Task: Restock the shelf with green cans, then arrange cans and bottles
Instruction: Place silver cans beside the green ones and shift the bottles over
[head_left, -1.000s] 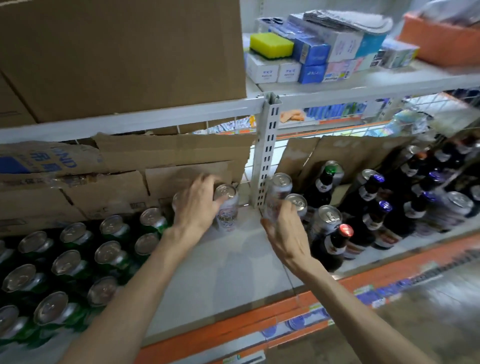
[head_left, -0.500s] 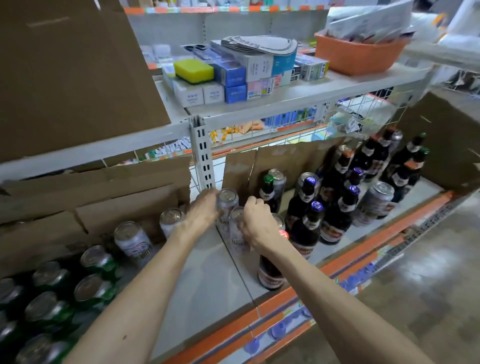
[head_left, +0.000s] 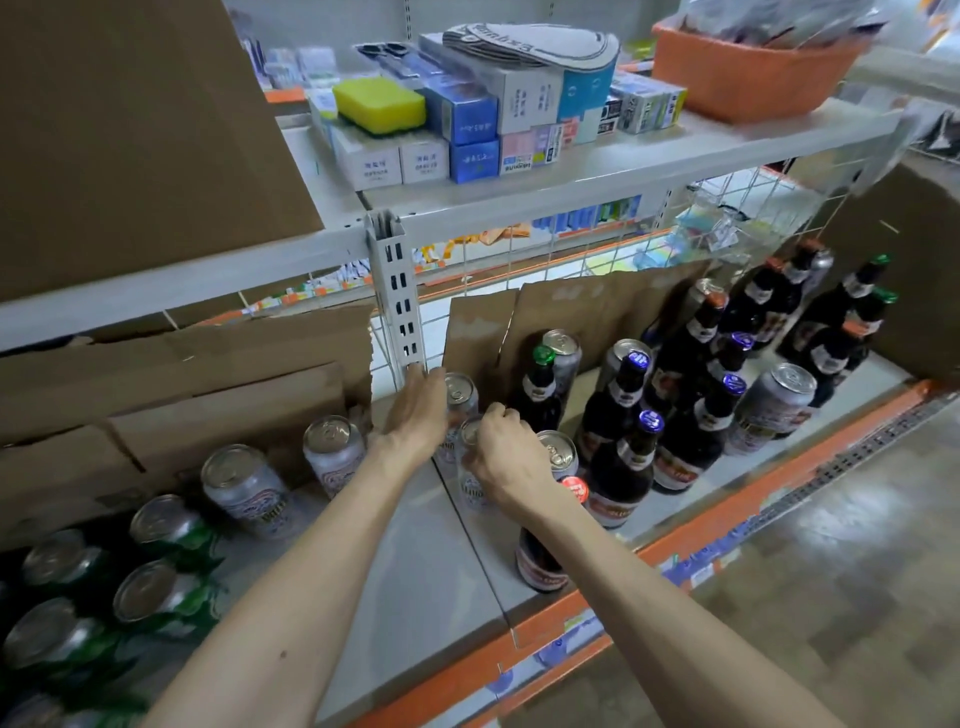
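Two smooth metal cylinders: left hand (head_left: 415, 413) flat against rear can (head_left: 461, 391), right hand (head_left: 506, 460) gripping front can (head_left: 471, 434).

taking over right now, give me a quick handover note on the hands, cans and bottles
Left hand: against the side of the rear silver can by the upright post; grip unclear.
Right hand: curled round the front silver can.
Green cans stand in rows at the left of the shelf, with two other silver cans beside them. Dark bottles and loose cans are mixed on the right.
Done: green cans appear stocked.
Left: probably place these two cans, then sort cans from bottles.
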